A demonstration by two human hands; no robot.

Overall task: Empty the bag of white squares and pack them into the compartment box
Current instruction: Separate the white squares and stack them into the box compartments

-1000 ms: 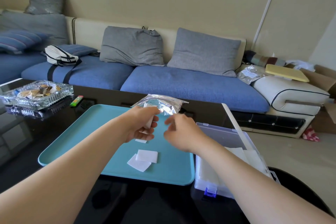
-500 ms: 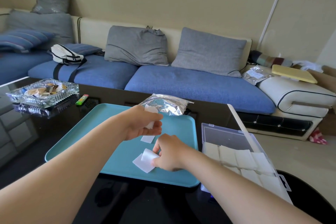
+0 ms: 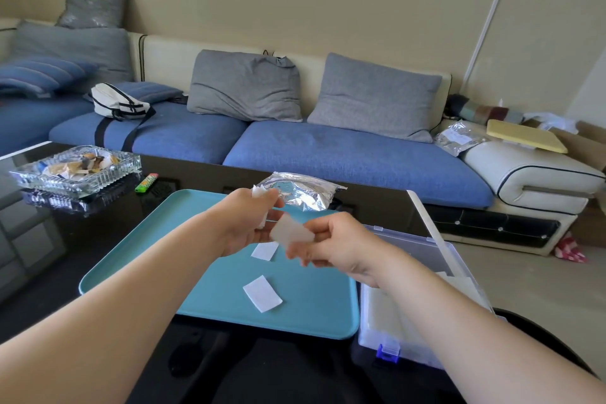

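Square (image 3: 290,233) pinched in my R grip (image 3: 341,246), just beside L grip (image 3: 249,223), which is curled on a wad (image 3: 260,192) of more, prob. stacking them w/ box (image 3: 436,249) waiting at right. Loose squares (image 3: 262,293) lie below on tray (image 3: 137,249); bag (image 3: 301,190) behind my grips, on desk (image 3: 98,239).

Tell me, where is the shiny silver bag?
In the head view, the silver bag lies near the middle, at the far edge of the teal tray, just beyond the left hand and in front of the blue sofa.
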